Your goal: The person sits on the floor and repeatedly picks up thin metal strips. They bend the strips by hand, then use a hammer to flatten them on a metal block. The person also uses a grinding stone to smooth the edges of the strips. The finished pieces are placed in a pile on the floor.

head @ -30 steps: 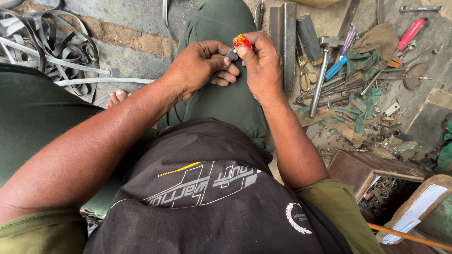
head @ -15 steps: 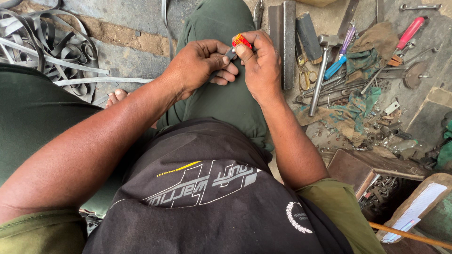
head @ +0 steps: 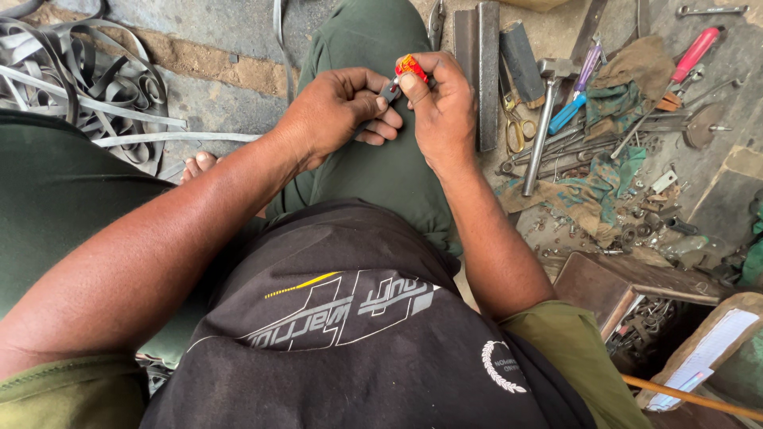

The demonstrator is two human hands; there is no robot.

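Note:
My left hand [head: 338, 111] and my right hand [head: 443, 103] meet above my green-trousered knee [head: 381, 159]. The right hand pinches a small red and orange handled tool [head: 411, 67] between thumb and fingers. The left hand grips a small grey metal part [head: 389, 91] at the tool's lower end. What the part is stays hidden by the fingers. Both hands touch each other at the fingertips.
Right of the knee lie a flat metal bar [head: 486, 71], a hammer [head: 544, 119], scissors [head: 520, 131], screwdrivers [head: 579, 87], a red-handled tool [head: 695, 52], rags and scattered small parts. Grey rubber strips [head: 71, 87] pile at the left. An open box [head: 628, 294] sits lower right.

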